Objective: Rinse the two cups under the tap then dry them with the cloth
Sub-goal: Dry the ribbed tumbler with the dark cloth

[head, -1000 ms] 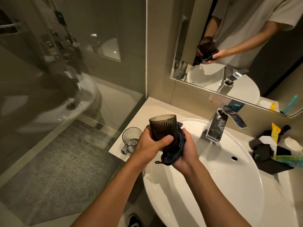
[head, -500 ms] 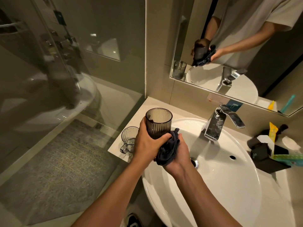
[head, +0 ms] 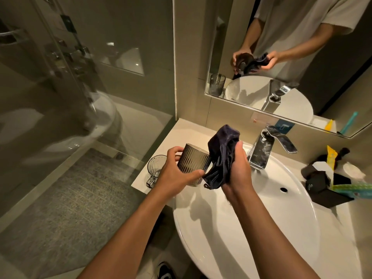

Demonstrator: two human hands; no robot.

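Drying is the step in hand: the ribbed smoky tumbler [head: 193, 165] is tipped on its side over the basin's [head: 251, 228] left rim, clasped around its body by the left hand [head: 177, 174]. The right hand [head: 237, 168] grips a bunched dark cloth [head: 221, 158], which touches the tumbler's mouth end. The next move probably calls for pushing cloth inside and turning the tumbler. The clear handled cup [head: 156, 170] waits on the counter [head: 181, 135] just beside the left hand, apparently undried.
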